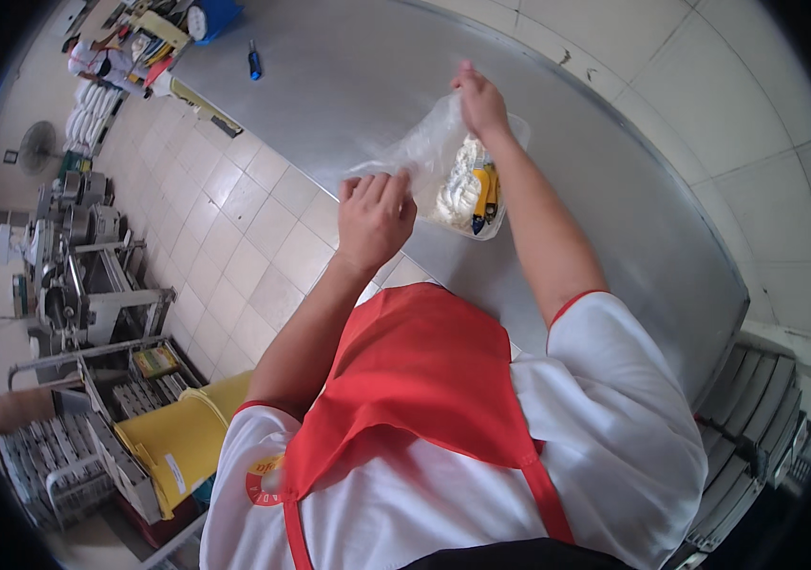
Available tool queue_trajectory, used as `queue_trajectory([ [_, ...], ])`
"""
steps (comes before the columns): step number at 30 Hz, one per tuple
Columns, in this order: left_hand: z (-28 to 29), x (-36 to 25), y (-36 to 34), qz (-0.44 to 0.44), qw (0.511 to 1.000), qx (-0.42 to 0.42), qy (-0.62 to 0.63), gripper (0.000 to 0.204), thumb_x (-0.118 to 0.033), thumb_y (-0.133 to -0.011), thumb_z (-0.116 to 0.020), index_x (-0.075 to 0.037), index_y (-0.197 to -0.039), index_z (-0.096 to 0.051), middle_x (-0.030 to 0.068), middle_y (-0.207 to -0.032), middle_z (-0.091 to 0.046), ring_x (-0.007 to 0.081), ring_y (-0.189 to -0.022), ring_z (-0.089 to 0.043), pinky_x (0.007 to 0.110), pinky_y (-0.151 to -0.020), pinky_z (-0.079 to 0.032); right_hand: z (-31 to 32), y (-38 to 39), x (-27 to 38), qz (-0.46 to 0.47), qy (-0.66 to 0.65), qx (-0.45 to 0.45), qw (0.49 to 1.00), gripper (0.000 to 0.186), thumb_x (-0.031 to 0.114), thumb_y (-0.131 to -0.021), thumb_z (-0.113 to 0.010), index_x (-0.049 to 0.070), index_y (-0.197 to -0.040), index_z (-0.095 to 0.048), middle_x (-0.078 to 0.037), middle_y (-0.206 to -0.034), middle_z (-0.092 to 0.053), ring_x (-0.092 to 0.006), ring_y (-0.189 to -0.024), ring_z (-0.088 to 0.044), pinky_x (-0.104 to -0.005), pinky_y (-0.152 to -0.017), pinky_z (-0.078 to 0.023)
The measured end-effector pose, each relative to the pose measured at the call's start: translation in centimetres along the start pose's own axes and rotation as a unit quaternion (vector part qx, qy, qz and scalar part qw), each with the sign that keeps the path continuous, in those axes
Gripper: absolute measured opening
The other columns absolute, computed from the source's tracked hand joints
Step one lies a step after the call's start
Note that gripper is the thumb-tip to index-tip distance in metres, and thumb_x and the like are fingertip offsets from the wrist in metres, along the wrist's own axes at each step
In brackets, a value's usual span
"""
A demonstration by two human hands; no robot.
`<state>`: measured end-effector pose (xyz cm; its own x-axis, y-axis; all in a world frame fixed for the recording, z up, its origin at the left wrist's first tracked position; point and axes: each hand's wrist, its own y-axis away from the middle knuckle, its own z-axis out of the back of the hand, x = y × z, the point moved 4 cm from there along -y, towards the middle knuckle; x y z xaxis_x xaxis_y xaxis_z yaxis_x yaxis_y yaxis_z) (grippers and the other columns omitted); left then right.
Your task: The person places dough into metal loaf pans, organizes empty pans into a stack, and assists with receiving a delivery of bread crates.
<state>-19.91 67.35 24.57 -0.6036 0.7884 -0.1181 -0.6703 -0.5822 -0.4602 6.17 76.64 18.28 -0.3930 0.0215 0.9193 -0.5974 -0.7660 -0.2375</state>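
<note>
A thin clear plastic bag (412, 142) is stretched between my two hands above the edge of the metal table. My left hand (377, 218) is closed on its near end, fingers curled in. My right hand (483, 103) pinches its far end, thumb and fingers pressed together. Under my right forearm stands a clear plastic tub (492, 231) on the table. Inside it lie a crumpled white mass (458, 197), whose kind I cannot make out, and several yellow and black tools (486, 198) that look like cutters. The bag and right arm hide part of the tub.
The metal table (348, 76) runs from upper left to right, with a blue-handled tool (254, 62) near its far left. A tiled wall (709, 114) borders it. Left are the tiled floor (253, 209), machines (82, 228), a yellow bin (172, 446) and another person (115, 66). Stacked trays (747, 408) stand right.
</note>
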Motion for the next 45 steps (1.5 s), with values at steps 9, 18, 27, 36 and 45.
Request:
queue_trajectory([
  [9, -0.1, -1.0, 3.3, -0.058, 0.987, 0.084, 0.123, 0.038, -0.02, -0.078, -0.078, -0.01, -0.114, -0.068, 0.0068, -0.104, -0.065, 0.0264, -0.095, -0.062, 0.04, -0.087, -0.044, 12.3, 12.4, -10.9, -0.314, -0.096, -0.069, 0.942, 0.049, 0.042, -0.097, -0.065, 0.001, -0.124, -0.059, -0.008, -0.109, -0.064, -0.019, -0.103, -0.065, -0.035, -0.086, -0.054],
  [18, 4.0, 0.7, 6.9, 0.062, 0.982, -0.033, 0.173, 0.035, -0.014, -0.083, -0.077, -0.009, -0.116, -0.068, 0.01, -0.116, -0.063, 0.03, -0.108, -0.058, 0.043, -0.095, -0.043, 8.1, 18.2, -8.9, -0.357, -0.257, 0.172, 0.881, 0.013, 0.016, -0.101, -0.061, 0.005, -0.104, -0.058, -0.008, -0.103, -0.066, -0.0204, -0.085, -0.069, -0.0374, -0.075, -0.059],
  [27, 8.2, 8.4, 42.7, 0.433, 0.879, -0.097, 0.175, 0.021, -0.017, -0.093, -0.069, -0.003, -0.109, -0.07, 0.0156, -0.11, -0.063, 0.0323, -0.104, -0.062, 0.039, -0.093, -0.048, 6.0, 35.4, -2.6, -0.346, -0.265, 0.154, 0.887, 0.005, 0.01, -0.099, -0.062, 0.005, -0.099, -0.059, -0.008, -0.094, -0.068, -0.0182, -0.081, -0.069, -0.0357, -0.071, -0.058],
  [36, 7.8, -1.7, 86.5, 0.785, 0.571, 0.102, 0.218, 0.035, -0.03, -0.097, -0.063, 0.0, -0.112, -0.072, 0.0194, -0.109, -0.071, 0.0282, -0.099, -0.067, 0.037, -0.089, -0.051, -3.6, 60.7, 3.7, -0.532, -0.333, 0.216, 0.748, 0.003, 0.006, -0.096, -0.063, 0.004, -0.095, -0.061, -0.009, -0.096, -0.066, -0.0252, -0.085, -0.069, -0.0416, -0.076, -0.06],
  [45, 12.4, -14.4, 96.9, 0.856, 0.411, 0.22, 0.225, 0.039, -0.032, -0.091, -0.065, 0.0, -0.112, -0.071, 0.0196, -0.11, -0.073, 0.0309, -0.108, -0.069, 0.039, -0.093, -0.051, -9.7, 54.6, -14.1, -0.484, -0.288, 0.103, 0.82, 0.021, 0.002, -0.093, -0.061, 0.0, -0.113, -0.053, -0.016, -0.112, -0.06, -0.0348, -0.097, -0.068, -0.0504, -0.083, -0.059],
])
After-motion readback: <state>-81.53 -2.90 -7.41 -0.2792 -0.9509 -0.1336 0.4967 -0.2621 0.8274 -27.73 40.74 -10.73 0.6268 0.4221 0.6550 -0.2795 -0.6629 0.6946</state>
